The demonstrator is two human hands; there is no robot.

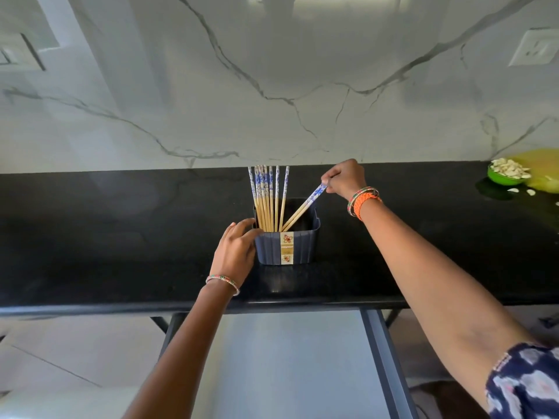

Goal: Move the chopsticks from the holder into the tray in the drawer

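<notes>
Nearest the camera, under both forearms, the pulled-out drawer (290, 364) shows only a pale, blurred floor; whether a tray lies in it cannot be told. Beyond it, on the black countertop (121, 237), the left hand (237, 249) rests its loosely curved fingers against the left wall of the dark blue holder (286, 247), apparently to keep the light box from tipping or sliding. The right hand (344, 178), up and to the right of the holder, pinches the patterned tops of what looks like a pair of chopsticks (302, 208), tilted out toward it with tips still inside the holder. The remaining chopsticks (267, 198) stand upright in a bunch against the holder's left side, just above the left hand. Far right of the right hand sits a green bowl (503, 176) of pale pieces.
</notes>
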